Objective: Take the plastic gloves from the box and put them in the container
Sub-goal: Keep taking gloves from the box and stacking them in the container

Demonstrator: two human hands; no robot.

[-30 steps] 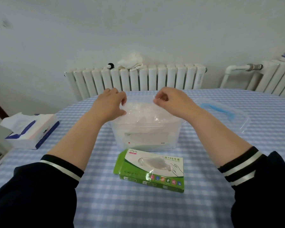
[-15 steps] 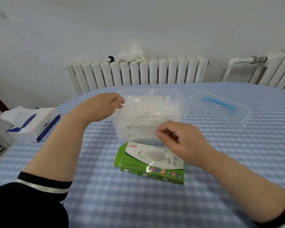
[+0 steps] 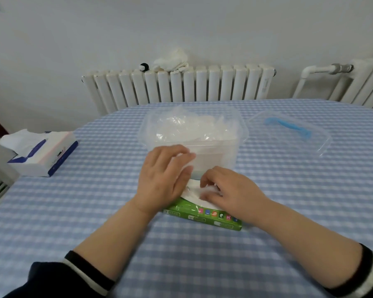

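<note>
Gloves (image 3: pixel 207 191) look flimsy, slippery; right hand (image 3: pixel 230 190) pinches one at the green box's (image 3: pixel 202 218) slot; left hand (image 3: pixel 164 179) lies flat, steadying.

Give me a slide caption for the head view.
Both hands on the green glove box, before the glove-filled container.

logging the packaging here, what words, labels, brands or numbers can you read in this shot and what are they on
No text can be read in this frame.
Green glove box: a row of small coloured icons and pale label patches on its front side, too blurred to read; its top is mostly covered by the hands.
Tissue pack: small dark marks on its side, too small to read.
Clear container: no legible label.
Lid with blue handle: no text visible.
</note>
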